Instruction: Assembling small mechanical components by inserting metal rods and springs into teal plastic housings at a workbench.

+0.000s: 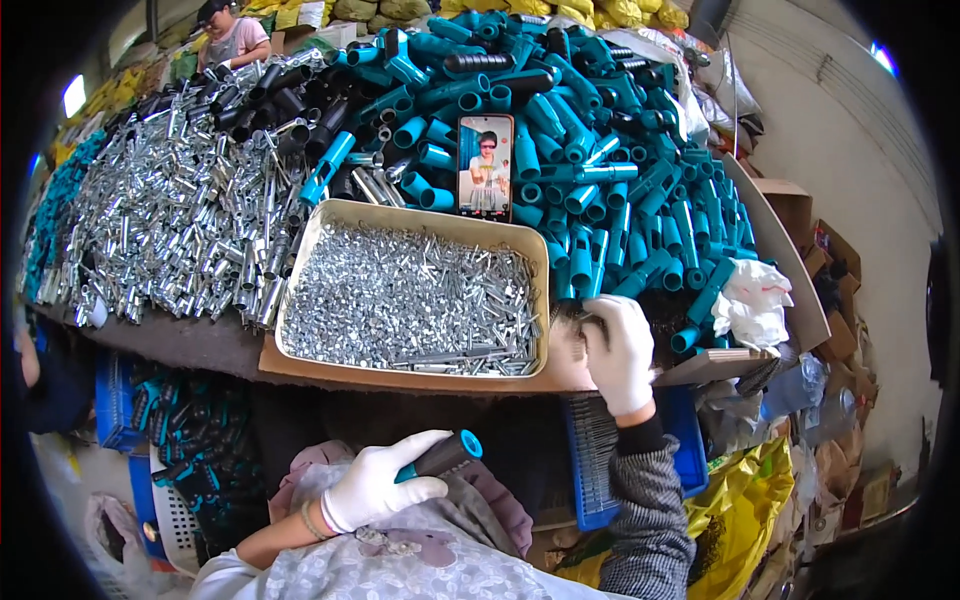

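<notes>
My left hand (385, 486), in a white glove, is closed around a black and teal plastic tube handle (447, 456) above my lap. The handle's round open teal end points up and to the right. Over the bench edge, my right hand (618, 352), also gloved, is just right of a cream metal tray (420, 372) filled with small shiny metal parts (400, 290). Its fingers are curled and drawn together near the teal tubes; whatever they pinch is too small or hidden to make out.
Teal plastic tubes (590, 130) are heaped at the back and right. A phone (485, 168) stands behind the tray. Silvery metal tubes (170, 220) pile up at left. White crumpled plastic (752, 305) lies at right. Below are blue crates (590, 470); another person (232, 38) is at far left.
</notes>
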{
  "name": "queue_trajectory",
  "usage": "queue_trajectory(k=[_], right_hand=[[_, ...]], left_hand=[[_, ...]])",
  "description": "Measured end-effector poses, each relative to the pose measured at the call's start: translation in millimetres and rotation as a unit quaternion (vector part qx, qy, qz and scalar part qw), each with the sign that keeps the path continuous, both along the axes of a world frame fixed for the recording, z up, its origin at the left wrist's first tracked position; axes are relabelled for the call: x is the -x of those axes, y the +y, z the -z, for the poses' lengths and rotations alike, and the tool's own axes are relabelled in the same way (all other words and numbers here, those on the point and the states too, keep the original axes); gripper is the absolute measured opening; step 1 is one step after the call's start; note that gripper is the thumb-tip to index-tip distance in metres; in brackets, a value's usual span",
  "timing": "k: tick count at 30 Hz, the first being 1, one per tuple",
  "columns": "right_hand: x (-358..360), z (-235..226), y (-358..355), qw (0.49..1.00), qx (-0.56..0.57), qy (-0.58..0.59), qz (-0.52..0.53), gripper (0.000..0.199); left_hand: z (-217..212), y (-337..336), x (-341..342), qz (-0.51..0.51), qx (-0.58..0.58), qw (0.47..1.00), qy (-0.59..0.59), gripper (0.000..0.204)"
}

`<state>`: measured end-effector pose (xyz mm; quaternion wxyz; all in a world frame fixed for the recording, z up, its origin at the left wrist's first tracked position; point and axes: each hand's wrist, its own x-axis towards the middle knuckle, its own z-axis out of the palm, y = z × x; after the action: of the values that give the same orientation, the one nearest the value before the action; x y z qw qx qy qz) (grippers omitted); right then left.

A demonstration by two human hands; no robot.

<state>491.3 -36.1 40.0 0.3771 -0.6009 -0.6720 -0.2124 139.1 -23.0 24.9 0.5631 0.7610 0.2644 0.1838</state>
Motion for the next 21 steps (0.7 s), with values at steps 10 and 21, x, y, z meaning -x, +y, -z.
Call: queue_trajectory(k=[10,21], right_hand=[[140,-31,-25,0.935,0.167,0.178,-0.256,0.012],[74,-124,139,0.964,0.129,-0.047,-0.228,0.024]], left_hand=[[-13,26,19,0.050,-0.200,0.979,0.004,0.064],[-16,29,37,-0.074,-0.068,0.992,-0.073,0.066]])
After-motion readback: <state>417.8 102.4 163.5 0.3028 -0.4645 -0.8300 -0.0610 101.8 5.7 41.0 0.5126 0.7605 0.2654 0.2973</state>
